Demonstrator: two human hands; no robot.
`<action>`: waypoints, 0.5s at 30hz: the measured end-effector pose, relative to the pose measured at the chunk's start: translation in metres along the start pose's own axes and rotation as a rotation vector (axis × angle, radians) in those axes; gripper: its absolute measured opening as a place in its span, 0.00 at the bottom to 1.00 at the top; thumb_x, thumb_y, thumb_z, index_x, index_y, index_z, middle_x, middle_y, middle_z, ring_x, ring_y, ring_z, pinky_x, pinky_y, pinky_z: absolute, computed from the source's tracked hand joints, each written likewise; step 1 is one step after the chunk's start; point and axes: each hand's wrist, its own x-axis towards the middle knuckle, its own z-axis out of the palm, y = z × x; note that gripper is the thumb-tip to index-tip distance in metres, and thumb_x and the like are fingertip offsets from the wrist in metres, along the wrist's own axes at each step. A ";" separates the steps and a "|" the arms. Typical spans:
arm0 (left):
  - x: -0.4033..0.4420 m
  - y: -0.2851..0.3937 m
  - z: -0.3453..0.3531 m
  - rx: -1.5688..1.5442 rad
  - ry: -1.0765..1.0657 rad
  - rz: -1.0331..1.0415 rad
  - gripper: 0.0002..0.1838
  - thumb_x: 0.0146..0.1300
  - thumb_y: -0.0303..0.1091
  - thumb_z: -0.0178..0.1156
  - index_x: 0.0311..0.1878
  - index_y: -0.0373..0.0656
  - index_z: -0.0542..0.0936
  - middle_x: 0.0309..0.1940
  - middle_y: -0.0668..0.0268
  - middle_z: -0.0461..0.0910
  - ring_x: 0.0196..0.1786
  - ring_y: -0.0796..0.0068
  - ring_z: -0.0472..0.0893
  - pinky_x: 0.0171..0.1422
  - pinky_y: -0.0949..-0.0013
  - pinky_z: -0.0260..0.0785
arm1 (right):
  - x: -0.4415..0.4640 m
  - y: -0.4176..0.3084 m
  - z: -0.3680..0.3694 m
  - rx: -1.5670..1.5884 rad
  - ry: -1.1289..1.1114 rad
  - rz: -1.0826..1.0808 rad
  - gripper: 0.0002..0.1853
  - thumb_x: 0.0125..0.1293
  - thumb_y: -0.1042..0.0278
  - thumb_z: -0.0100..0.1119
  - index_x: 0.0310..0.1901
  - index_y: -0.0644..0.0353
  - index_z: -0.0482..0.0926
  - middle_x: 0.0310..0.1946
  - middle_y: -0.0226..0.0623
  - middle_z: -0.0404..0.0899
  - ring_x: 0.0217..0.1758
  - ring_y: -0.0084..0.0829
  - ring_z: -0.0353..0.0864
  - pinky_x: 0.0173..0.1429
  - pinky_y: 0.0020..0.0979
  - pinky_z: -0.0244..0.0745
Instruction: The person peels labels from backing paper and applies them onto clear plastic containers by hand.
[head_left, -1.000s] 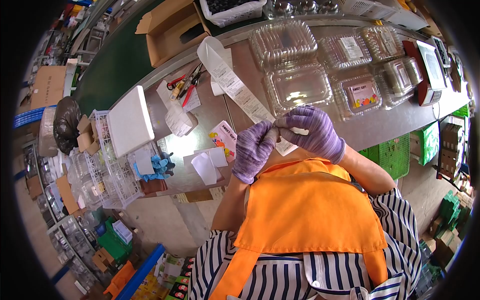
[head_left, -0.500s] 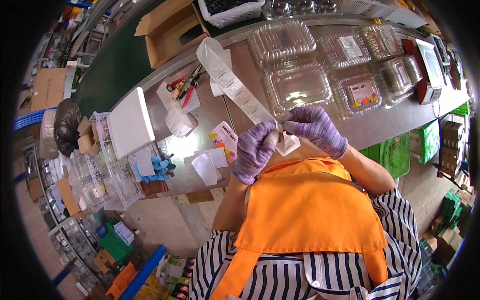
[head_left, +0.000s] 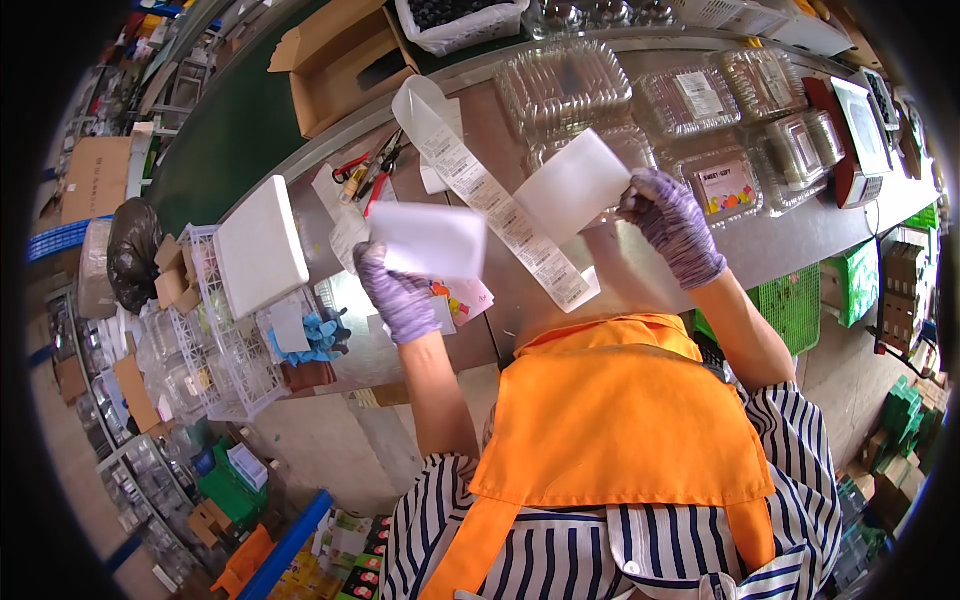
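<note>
My left hand [head_left: 398, 298], in a purple knitted glove, pinches the lower left corner of a blank white paper sheet [head_left: 428, 240], slightly blurred. Gripped at its right edge by my gloved right hand [head_left: 675, 228] is a second blank white sheet [head_left: 575, 186], which covers part of a clear plastic clamshell box [head_left: 632, 142]. Between the hands a long strip of printed labels [head_left: 490, 200] lies on the metal table, its near end curling up. Under the left sheet a SWEET-GIFT card [head_left: 470, 297] shows in part.
Several clear clamshell boxes [head_left: 565, 85] stand at the back right, beside a scale [head_left: 862, 130]. Red-handled pliers [head_left: 380, 180] lie on the left. A white foam lid [head_left: 262, 245] leans over a plastic crate [head_left: 225, 350]. An open cardboard box [head_left: 345, 65] stands behind.
My hands were together at the near end of the label strip. They have moved apart, left and right, each now holding a white sheet, and the strip's end lies free.
</note>
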 end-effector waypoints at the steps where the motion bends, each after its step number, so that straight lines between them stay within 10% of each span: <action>1: 0.014 -0.005 -0.018 -0.062 0.062 -0.042 0.11 0.58 0.40 0.59 0.32 0.46 0.68 0.29 0.69 0.73 0.29 0.79 0.74 0.31 0.73 0.69 | 0.005 -0.002 -0.006 0.008 -0.027 -0.039 0.10 0.61 0.67 0.62 0.40 0.64 0.78 0.29 0.33 0.79 0.32 0.26 0.80 0.41 0.25 0.77; 3: 0.039 -0.013 -0.046 -0.464 -0.474 -0.463 0.08 0.63 0.38 0.57 0.38 0.44 0.74 0.26 0.64 0.76 0.16 0.77 0.70 0.22 0.75 0.68 | -0.004 -0.009 0.006 -0.191 0.056 -0.158 0.09 0.61 0.69 0.61 0.41 0.64 0.79 0.32 0.34 0.81 0.34 0.24 0.80 0.43 0.24 0.77; 6: -0.024 -0.025 0.019 0.423 -0.667 -0.337 0.21 0.60 0.26 0.50 0.58 0.41 0.71 0.45 0.59 0.79 0.20 0.88 0.69 0.22 0.83 0.63 | -0.014 0.002 0.030 -0.547 -0.005 -0.314 0.07 0.62 0.72 0.60 0.41 0.61 0.81 0.34 0.32 0.81 0.37 0.22 0.78 0.45 0.25 0.75; 8: -0.054 -0.034 0.053 0.390 -0.838 -0.525 0.29 0.56 0.21 0.48 0.64 0.43 0.66 0.56 0.59 0.74 0.23 0.89 0.69 0.23 0.84 0.63 | -0.015 0.013 0.032 -1.027 -0.148 -0.483 0.11 0.58 0.74 0.62 0.44 0.60 0.80 0.36 0.36 0.81 0.37 0.28 0.80 0.44 0.28 0.76; 15: -0.050 -0.107 0.073 0.324 -0.845 -0.641 0.14 0.59 0.29 0.50 0.49 0.38 0.70 0.24 0.70 0.72 0.21 0.81 0.72 0.22 0.80 0.63 | -0.028 0.019 0.021 -1.330 -0.302 -0.676 0.19 0.57 0.67 0.62 0.51 0.58 0.77 0.42 0.44 0.79 0.44 0.47 0.78 0.48 0.38 0.75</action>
